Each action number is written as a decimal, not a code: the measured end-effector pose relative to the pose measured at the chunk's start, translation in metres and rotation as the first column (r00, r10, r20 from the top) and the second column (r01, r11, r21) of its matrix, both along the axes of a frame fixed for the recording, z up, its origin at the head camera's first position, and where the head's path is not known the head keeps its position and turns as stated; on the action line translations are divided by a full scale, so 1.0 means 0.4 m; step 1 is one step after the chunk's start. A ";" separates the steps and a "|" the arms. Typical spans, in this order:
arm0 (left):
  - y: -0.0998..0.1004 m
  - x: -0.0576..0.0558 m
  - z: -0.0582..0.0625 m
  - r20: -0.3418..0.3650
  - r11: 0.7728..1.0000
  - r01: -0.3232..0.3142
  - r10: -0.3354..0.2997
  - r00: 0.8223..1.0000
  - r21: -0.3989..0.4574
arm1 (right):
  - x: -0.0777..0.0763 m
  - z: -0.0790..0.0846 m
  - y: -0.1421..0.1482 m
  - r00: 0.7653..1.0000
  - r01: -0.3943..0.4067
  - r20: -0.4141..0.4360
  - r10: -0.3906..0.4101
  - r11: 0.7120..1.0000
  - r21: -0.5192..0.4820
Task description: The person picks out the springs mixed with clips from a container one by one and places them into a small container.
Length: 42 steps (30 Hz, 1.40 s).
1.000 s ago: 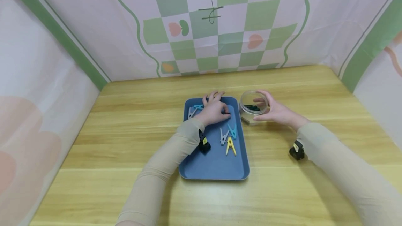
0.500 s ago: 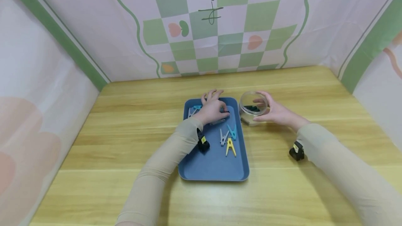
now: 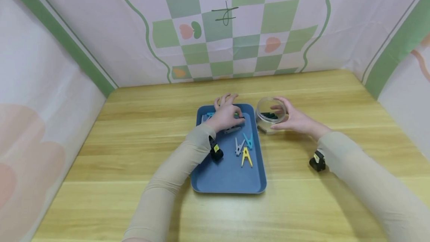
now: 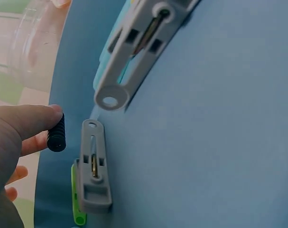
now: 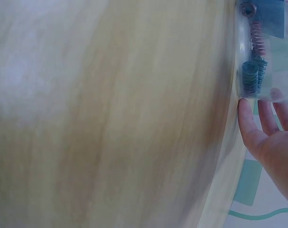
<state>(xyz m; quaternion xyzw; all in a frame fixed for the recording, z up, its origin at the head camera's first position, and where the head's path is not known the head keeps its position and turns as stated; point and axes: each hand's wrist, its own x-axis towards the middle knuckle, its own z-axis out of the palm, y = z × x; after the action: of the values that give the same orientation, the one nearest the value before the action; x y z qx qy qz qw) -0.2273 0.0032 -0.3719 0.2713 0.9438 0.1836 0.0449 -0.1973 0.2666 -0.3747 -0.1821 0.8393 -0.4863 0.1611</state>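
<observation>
My left hand (image 3: 226, 117) is over the far part of the blue tray (image 3: 225, 188). Its thumb and index finger pinch a small dark coil spring (image 4: 57, 135), and the other fingers spread past the tray's far edge. Just beside the spring lie a grey clothespin (image 4: 94, 166) and a green clothespin (image 4: 76, 194). To the right of the tray, my right hand (image 3: 295, 120) holds a clear round jar (image 3: 268, 120), thumb and fingers round its side. Several springs lie inside: dark green ones (image 5: 251, 76) and a reddish one (image 5: 257, 38).
A yellow clothespin (image 3: 246, 158), a grey-white clothespin (image 3: 239, 147) and a light blue clothespin (image 3: 249, 141) lie in the tray's right half. More clothespins at its far left are partly hidden by my left hand. The wooden table (image 3: 134, 160) meets a patterned cloth (image 3: 248, 51) behind.
My left hand has shifted slightly left and away with the spring between its fingertips, uncovering a grey clothespin beneath it. The right hand and the jar have stayed in place.
</observation>
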 end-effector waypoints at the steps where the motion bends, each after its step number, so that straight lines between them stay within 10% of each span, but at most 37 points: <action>1: -0.001 0.000 0.001 -0.002 1.000 -0.001 0.001 1.000 -0.006 | 0.000 0.000 0.000 1.000 -0.001 -0.001 0.001 1.000 0.002; 42: -0.001 0.007 0.103 -0.102 1.000 0.029 -0.030 0.994 -0.004 | 0.000 0.001 0.001 1.000 0.002 -0.005 -0.002 1.000 0.002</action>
<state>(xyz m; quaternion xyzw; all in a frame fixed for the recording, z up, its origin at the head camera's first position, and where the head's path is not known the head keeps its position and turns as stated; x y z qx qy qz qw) -0.2245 0.0027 -0.3306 0.2942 0.9409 0.1677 -0.0003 -0.1973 0.2670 -0.3741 -0.1826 0.8404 -0.4850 0.1587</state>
